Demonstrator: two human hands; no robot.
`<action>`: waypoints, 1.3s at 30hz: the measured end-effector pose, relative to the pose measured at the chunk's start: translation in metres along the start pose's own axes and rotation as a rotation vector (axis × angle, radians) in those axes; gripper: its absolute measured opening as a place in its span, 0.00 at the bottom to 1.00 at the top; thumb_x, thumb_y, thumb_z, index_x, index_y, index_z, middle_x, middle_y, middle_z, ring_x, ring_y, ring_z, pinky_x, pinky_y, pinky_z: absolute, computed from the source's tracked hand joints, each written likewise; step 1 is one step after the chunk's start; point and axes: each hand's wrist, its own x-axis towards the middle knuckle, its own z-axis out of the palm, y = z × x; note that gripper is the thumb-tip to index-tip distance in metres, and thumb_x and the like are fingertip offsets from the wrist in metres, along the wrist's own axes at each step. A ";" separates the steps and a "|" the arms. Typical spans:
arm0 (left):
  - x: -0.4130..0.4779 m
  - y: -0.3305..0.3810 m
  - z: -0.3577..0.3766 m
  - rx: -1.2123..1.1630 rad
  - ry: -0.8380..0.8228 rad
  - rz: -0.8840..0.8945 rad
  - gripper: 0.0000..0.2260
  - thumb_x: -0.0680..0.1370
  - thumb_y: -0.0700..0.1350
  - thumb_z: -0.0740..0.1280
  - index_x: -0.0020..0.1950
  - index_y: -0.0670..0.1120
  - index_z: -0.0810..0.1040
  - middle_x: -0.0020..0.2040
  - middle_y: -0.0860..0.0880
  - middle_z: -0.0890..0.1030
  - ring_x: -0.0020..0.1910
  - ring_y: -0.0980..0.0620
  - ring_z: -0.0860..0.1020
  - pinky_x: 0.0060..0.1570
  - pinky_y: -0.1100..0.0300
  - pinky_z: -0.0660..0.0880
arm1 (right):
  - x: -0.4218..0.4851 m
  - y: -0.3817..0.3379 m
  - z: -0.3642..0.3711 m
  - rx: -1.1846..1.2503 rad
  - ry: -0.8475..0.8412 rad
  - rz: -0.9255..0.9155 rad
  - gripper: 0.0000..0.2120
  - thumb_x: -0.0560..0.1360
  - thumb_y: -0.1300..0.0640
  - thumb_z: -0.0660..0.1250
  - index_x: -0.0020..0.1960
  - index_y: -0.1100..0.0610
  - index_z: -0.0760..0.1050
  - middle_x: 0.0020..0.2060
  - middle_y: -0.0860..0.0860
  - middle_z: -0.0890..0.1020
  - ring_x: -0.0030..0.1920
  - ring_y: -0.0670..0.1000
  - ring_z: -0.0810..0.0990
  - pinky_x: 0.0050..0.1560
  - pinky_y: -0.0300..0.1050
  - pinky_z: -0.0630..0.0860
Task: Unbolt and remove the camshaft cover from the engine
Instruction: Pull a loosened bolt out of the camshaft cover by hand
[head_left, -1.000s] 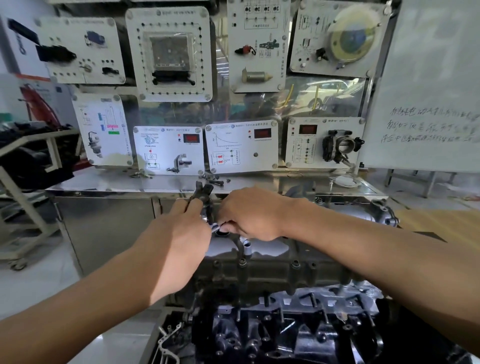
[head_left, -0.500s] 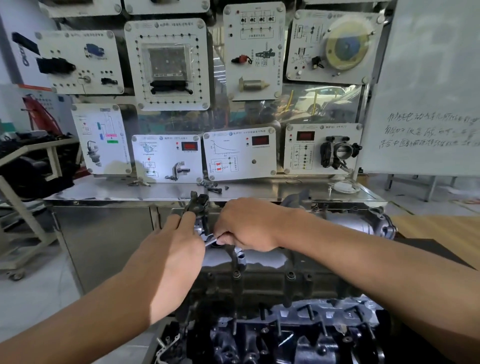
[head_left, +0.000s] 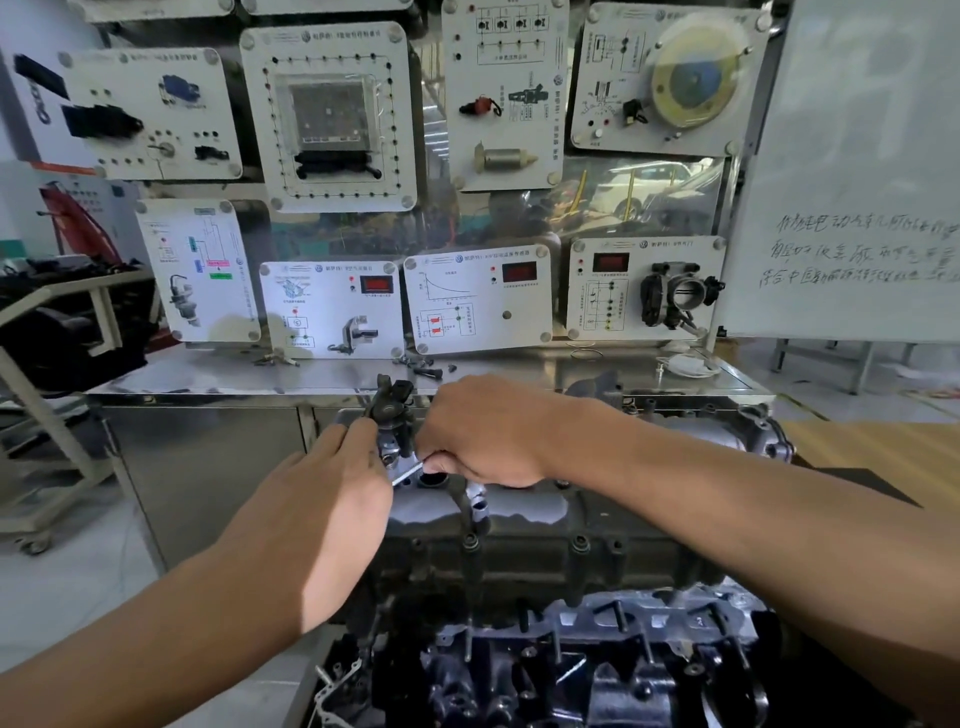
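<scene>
Both hands work at the left end of the cover, on top of the engine.

The left hand (head_left: 322, 499) reaches with rather straight fingers to a black part (head_left: 392, 410) that stands up there; whether it pinches this part, I cannot tell. Just right of it, the right hand (head_left: 483, 431) is curled tight around a small metal tool (head_left: 408, 474), whose tip points left to the foot of the black part. The grey cover (head_left: 545, 512) lies under both hands, with its long side running left to right, mostly to the right of the grip. The engine (head_left: 571, 665) is open below it. I judge the right hand does the turning. Behind, loose dark bolts (head_left: 428, 370) lie on the steel shelf (head_left: 234, 376).
</scene>
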 end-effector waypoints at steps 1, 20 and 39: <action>-0.001 0.000 -0.001 0.017 0.001 0.069 0.12 0.60 0.31 0.77 0.40 0.38 0.80 0.38 0.50 0.65 0.34 0.51 0.67 0.29 0.56 0.74 | 0.001 -0.001 0.002 -0.018 -0.033 -0.009 0.13 0.82 0.57 0.60 0.40 0.58 0.74 0.32 0.50 0.75 0.37 0.53 0.76 0.39 0.48 0.74; 0.016 -0.040 -0.001 -0.075 -0.206 0.286 0.08 0.84 0.51 0.59 0.48 0.53 0.75 0.66 0.54 0.71 0.57 0.56 0.61 0.61 0.56 0.65 | 0.005 0.004 0.022 0.042 0.045 -0.009 0.15 0.84 0.51 0.57 0.41 0.55 0.72 0.34 0.49 0.76 0.33 0.51 0.72 0.34 0.44 0.65; 0.148 -0.054 0.010 -0.311 -0.216 0.226 0.09 0.81 0.45 0.68 0.58 0.50 0.85 0.42 0.64 0.75 0.45 0.62 0.71 0.50 0.63 0.69 | 0.004 0.085 -0.007 0.508 0.330 0.409 0.08 0.77 0.53 0.71 0.43 0.56 0.86 0.27 0.42 0.80 0.24 0.39 0.75 0.27 0.29 0.70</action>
